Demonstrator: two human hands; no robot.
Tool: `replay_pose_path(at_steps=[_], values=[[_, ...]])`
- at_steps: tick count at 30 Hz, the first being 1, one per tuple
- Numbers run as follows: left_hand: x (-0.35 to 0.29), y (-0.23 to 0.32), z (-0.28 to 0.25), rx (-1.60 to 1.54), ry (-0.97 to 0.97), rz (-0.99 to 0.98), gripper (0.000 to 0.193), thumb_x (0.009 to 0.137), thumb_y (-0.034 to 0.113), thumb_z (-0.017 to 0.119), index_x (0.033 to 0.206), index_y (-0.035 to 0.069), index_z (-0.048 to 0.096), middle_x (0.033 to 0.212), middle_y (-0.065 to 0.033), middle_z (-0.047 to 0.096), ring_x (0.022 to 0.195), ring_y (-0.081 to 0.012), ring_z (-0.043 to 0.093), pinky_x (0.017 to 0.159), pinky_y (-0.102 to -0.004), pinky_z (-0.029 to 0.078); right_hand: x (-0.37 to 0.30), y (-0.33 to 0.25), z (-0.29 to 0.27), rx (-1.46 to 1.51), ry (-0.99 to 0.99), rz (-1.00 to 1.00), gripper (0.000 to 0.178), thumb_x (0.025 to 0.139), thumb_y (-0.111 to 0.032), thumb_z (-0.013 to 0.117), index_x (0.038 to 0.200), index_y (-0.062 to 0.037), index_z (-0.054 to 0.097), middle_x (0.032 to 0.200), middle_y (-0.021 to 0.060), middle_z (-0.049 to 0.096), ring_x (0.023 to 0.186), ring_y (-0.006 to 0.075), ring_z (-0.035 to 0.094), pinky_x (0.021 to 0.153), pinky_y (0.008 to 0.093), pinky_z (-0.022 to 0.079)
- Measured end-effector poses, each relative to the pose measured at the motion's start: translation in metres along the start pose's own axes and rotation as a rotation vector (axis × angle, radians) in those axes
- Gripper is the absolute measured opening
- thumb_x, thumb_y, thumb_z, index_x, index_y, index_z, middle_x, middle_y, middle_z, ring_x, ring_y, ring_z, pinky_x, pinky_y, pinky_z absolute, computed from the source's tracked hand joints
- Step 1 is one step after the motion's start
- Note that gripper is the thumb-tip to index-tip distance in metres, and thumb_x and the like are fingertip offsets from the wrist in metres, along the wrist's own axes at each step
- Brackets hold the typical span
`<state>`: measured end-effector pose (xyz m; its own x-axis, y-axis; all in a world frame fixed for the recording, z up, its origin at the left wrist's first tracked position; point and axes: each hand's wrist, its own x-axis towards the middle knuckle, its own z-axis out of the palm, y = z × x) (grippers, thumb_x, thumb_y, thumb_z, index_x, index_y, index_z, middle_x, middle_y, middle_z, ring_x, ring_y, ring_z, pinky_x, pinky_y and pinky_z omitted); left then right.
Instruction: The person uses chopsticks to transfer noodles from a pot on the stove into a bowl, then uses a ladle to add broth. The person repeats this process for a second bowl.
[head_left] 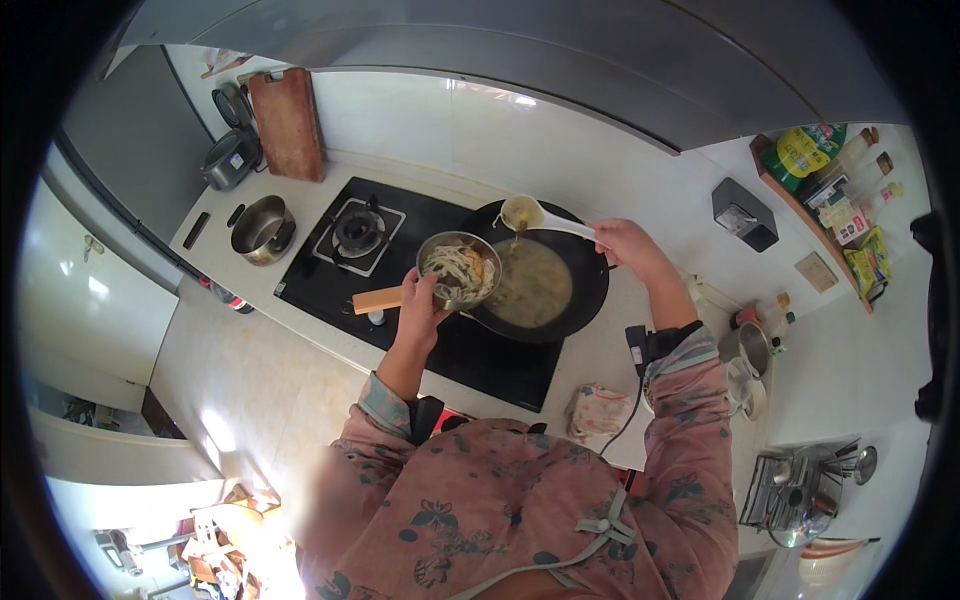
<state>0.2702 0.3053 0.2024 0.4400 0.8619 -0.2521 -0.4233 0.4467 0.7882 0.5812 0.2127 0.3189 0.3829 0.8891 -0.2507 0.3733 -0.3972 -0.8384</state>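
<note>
Left hand [420,305] clamps the bowl [459,268] of noodles at its near rim, over the wok's [545,285] left edge; right hand [628,245] closes on the ladle [530,214] above the wok's far rim; broth could spill onto the hob [320,270] if the bowl tips.

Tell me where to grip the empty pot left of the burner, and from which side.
Judging by its pose, take the pot by the dark side handle on its right rim, near the burner, coming from above. A second dark handle shows at upper left, so a two-handed lift looks possible. Its mouth faces up.
</note>
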Motion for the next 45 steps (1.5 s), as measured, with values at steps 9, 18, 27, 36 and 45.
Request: replay_pose_path(at_steps=[9, 18, 27, 36, 45], values=[[0.018, -0.012, 0.045, -0.075, -0.069, -0.082, 0.036, 0.088, 0.029, 0.047, 0.119, 0.013, 0.039, 0.113, -0.0065, 0.052, 0.101, -0.0214, 0.055, 0.085, -0.0412, 0.045, -0.027, -0.046, -0.005, -0.134, 0.007, -0.112, 0.023, 0.081, -0.013, 0.047, 0.096, -0.0039, 0.062, 0.07, 0.0043, 0.057, 0.056, 0.0133, 0.05, 0.052, 0.0258, 0.04], [0.022, -0.009, 0.042, -0.143, -0.194, -0.089, 0.063, 0.085, 0.03, 0.054, 0.136, 0.016, 0.019, 0.12, -0.0061, 0.046, 0.103, -0.021, 0.053, 0.085, -0.0441, 0.042, -0.079, -0.053, 0.038, -0.918, 0.508, -0.761, 0.016, 0.08, -0.009, 0.051, 0.093, -0.007, 0.059, 0.08, 0.0105, 0.059, 0.074, 0.0272, 0.058, 0.063, 0.0388, 0.047], [0.011, -0.008, 0.042, -0.11, -0.197, -0.104, 0.054, 0.086, 0.029, 0.051, 0.131, 0.015, 0.027, 0.118, -0.0057, 0.049, 0.103, -0.0203, 0.054, 0.085, -0.043, 0.044, -0.097, -0.037, 0.037, -0.952, 0.584, -1.017, 0.026, 0.074, -0.005, 0.054, 0.099, -0.0059, 0.059, 0.077, 0.0073, 0.057, 0.069, 0.0253, 0.057, 0.06, 0.0372, 0.046], [0.0, -0.021, 0.045, -0.129, -0.183, -0.108, 0.037, 0.087, 0.03, 0.046, 0.12, 0.012, 0.041, 0.112, -0.0072, 0.054, 0.101, -0.0214, 0.056, 0.084, -0.0394, 0.046, -0.058, 0.028, -0.003, -0.555, 0.556, -0.333, 0.016, 0.083, -0.013, 0.047, 0.092, -0.0088, 0.06, 0.081, 0.0128, 0.06, 0.078, 0.0287, 0.06, 0.065, 0.0403, 0.047], [-0.014, -0.004, 0.007, -0.135, -0.068, 0.011, 0.039, 0.087, 0.026, 0.046, 0.123, 0.013, 0.038, 0.112, -0.008, 0.052, 0.099, -0.0227, 0.057, 0.083, -0.0386, 0.048, 0.011, 0.099, 0.055, -1.015, 0.482, -0.114, 0.014, 0.08, -0.011, 0.047, 0.082, -0.0062, 0.06, 0.083, 0.0141, 0.063, 0.082, 0.0311, 0.061, 0.068, 0.0422, 0.049]])
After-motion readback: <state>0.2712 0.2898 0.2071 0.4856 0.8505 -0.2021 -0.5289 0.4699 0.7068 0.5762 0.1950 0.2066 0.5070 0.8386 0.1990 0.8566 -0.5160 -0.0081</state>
